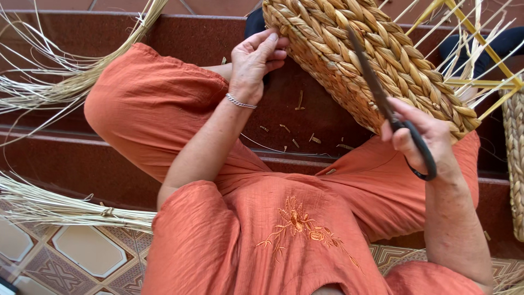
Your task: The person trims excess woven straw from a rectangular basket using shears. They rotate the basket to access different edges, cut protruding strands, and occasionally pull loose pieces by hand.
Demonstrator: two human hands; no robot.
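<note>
Woven basket [371, 60] sits between the hands, above the lap. Scissors [390, 112] lie across its wall, in right hand [423, 139]. Left hand [254, 63] at its rim. Straw bundles [60, 210] left of left hand, trimmings [305, 136] on step [65, 158] below basket.

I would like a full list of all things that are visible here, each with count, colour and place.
Woven basket: one, tan braided fibre, top centre, resting over the knees.
Scissors: one pair, dark, blades shut against the basket.
Loose straw bundles: two, pale yellow, left side, upper and lower.
Yellow frame with straw spokes: one, top right.
Fibre clippings: several, tan, on the dark red step.
Patterned tiles: brown and cream, bottom left.
Orange clothing: embroidered flower on the front.
Silver bracelet: one, left wrist.
Left hand: grips the basket's edge.
Right hand: holds the scissors.
</note>
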